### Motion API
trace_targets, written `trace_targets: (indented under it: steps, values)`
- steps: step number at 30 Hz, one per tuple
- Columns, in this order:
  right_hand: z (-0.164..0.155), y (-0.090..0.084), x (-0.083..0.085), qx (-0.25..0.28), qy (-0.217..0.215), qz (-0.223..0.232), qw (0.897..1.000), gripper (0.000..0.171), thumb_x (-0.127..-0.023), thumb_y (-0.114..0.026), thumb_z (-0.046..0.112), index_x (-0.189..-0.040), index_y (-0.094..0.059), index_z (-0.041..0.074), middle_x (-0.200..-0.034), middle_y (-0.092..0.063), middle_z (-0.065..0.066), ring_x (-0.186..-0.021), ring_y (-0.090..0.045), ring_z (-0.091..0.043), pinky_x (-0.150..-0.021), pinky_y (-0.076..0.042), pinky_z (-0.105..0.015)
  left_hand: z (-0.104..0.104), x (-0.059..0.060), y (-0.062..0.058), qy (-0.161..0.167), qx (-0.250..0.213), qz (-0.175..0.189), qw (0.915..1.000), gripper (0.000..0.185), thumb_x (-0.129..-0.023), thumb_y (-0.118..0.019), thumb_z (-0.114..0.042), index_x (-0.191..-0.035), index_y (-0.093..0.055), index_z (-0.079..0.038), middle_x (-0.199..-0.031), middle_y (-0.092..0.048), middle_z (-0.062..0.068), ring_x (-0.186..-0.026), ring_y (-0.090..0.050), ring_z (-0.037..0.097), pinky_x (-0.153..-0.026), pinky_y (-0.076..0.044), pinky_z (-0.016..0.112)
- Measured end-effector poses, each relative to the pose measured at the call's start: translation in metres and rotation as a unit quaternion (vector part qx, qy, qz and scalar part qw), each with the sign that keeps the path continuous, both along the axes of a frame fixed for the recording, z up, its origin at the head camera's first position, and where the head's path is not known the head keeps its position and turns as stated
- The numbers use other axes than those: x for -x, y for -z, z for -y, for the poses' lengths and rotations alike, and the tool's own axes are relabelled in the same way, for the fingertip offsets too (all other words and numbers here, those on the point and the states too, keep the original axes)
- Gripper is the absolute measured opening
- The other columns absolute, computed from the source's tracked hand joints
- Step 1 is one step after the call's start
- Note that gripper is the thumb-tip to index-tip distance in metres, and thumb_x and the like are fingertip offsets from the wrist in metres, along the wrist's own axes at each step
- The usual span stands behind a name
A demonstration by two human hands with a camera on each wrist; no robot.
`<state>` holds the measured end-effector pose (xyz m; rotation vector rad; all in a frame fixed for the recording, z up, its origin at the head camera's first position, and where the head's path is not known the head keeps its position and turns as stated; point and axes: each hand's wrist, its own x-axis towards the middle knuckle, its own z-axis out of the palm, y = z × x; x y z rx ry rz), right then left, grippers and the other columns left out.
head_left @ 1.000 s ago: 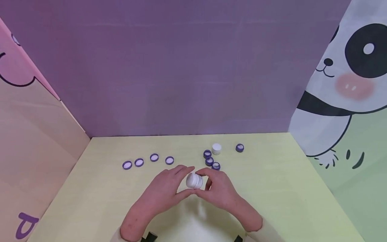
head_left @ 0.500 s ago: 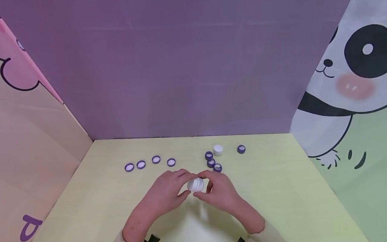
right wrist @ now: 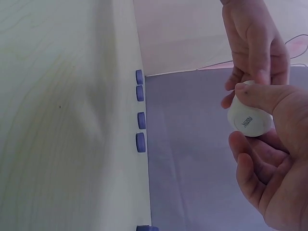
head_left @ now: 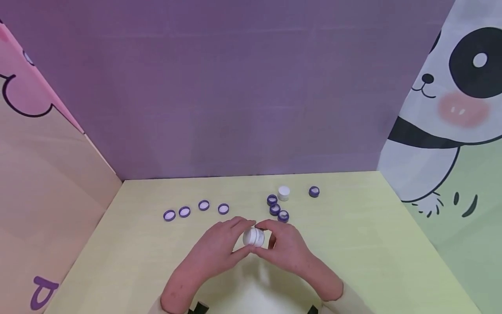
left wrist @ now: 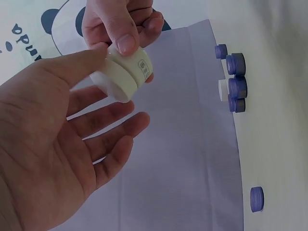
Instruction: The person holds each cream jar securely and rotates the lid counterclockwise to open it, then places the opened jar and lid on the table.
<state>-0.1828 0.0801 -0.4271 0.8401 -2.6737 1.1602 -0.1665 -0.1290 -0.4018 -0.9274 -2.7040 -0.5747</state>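
A small white jar [head_left: 253,237] is held in the air, tipped on its side, between both hands. My right hand [head_left: 288,246] grips its body between thumb and fingers; dark print on its base [right wrist: 248,121] shows in the right wrist view. On the other end my left hand [head_left: 217,246] pinches the white lid [left wrist: 114,84] with thumb and index finger. The remaining left fingers [left wrist: 113,125] spread loosely below the jar in the left wrist view. Part of the lid's far side is hidden.
Several purple-rimmed lids [head_left: 184,212] lie in a loose row at the left of the pale table [head_left: 372,253]. Right of centre, purple-rimmed jars [head_left: 275,209] cluster beside another white jar [head_left: 284,192]. One more purple-rimmed jar [head_left: 314,191] stands apart. A purple backdrop [head_left: 251,87] rises behind.
My left thumb was on the jar's lid a second ago, stood apart from it half a second ago, and is now back against it. My right hand keeps its grip.
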Motion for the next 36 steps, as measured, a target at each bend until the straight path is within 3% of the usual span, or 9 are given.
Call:
trace_targets:
  steps: [8, 16, 25, 30, 33, 36]
  values:
    - [-0.001, -0.001, -0.001, 0.002, -0.005, 0.005, 1.000, 0.038, -0.076, -0.084, 0.030, -0.109, -0.067, 0.021, -0.092, -0.064, 0.018, -0.054, -0.053, -0.002, -0.052, -0.046, -0.022, -0.001, 0.000, -0.002, 0.005, 0.014, -0.013, 0.9998, 0.035, -0.085, -0.076, -0.031, -0.116, -0.066, -0.018, -0.105, -0.065, -0.008, -0.094, -0.061, 0.011, -0.085, -0.048, 0.036]
    - [-0.003, -0.003, 0.000, 0.001, -0.006, -0.001, 1.000, 0.041, -0.074, -0.086, 0.025, -0.110, -0.067, 0.017, -0.092, -0.065, 0.015, -0.053, -0.054, -0.004, -0.050, -0.045, -0.022, 0.004, 0.001, -0.006, -0.010, -0.010, -0.017, 0.9998, 0.037, -0.078, -0.081, -0.032, -0.109, -0.066, -0.018, -0.102, -0.066, -0.010, -0.091, -0.060, 0.009, -0.084, -0.048, 0.035]
    - [-0.005, -0.001, 0.002, 0.014, -0.005, 0.013, 1.000, 0.044, -0.072, -0.087, 0.023, -0.110, -0.067, 0.017, -0.090, -0.064, 0.015, -0.052, -0.053, -0.005, -0.050, -0.045, -0.023, 0.025, 0.002, -0.010, -0.069, -0.008, -0.021, 0.9973, 0.037, -0.070, -0.085, -0.036, -0.094, -0.061, -0.022, -0.078, -0.060, -0.018, -0.064, -0.051, 0.005, -0.062, -0.045, 0.025]
    - [-0.005, -0.002, 0.002, 0.011, -0.002, 0.012, 1.000, 0.045, -0.072, -0.087, 0.023, -0.111, -0.067, 0.017, -0.091, -0.065, 0.015, -0.053, -0.053, -0.004, -0.051, -0.046, -0.023, 0.035, 0.005, -0.010, -0.099, -0.006, -0.026, 0.9948, 0.034, -0.072, -0.083, -0.043, -0.077, -0.055, -0.025, -0.059, -0.043, -0.020, -0.050, -0.034, 0.004, -0.050, -0.033, 0.023]
    - [-0.005, -0.003, 0.002, 0.011, -0.002, 0.016, 1.000, 0.045, -0.073, -0.087, 0.024, -0.112, -0.067, 0.017, -0.093, -0.064, 0.015, -0.054, -0.052, -0.003, -0.051, -0.046, -0.023, 0.040, 0.006, -0.012, -0.106, -0.012, -0.021, 0.9941, 0.035, -0.074, -0.082, -0.043, -0.072, -0.053, -0.025, -0.054, -0.036, -0.017, -0.048, -0.031, 0.004, -0.047, -0.031, 0.023]
    - [-0.006, -0.004, 0.003, 0.015, 0.001, 0.018, 1.000, 0.044, -0.073, -0.087, 0.024, -0.111, -0.067, 0.018, -0.093, -0.064, 0.016, -0.055, -0.052, -0.002, -0.051, -0.046, -0.024, 0.045, 0.007, -0.011, -0.110, -0.018, -0.007, 0.9938, 0.031, -0.075, -0.082, -0.040, -0.078, -0.056, -0.023, -0.060, -0.045, -0.018, -0.051, -0.039, 0.004, -0.051, -0.037, 0.024]
